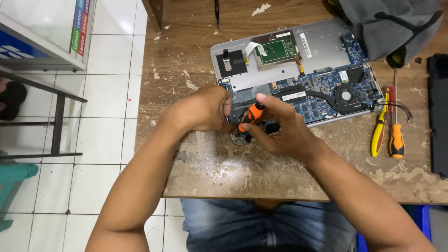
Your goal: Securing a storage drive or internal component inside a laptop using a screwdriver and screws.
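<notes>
An opened silver laptop (322, 44) lies upside down on the worn wooden table (280, 172), its blue circuit board, fan and heat pipe exposed. My right hand (280, 128) grips an orange and black screwdriver (252, 114), tip pointed down at the laptop's near left corner. My left hand (205, 109) is curled against that same corner, touching a small dark part there. What lies under my fingers is hidden.
Two screwdrivers, one yellow (379, 133) and one orange (396, 137), lie to the right of the laptop. A grey cloth bag (392, 25) rests at the back right, a black slab (438, 116) at the right edge. White tiled floor and a metal stand (58, 116) are on the left.
</notes>
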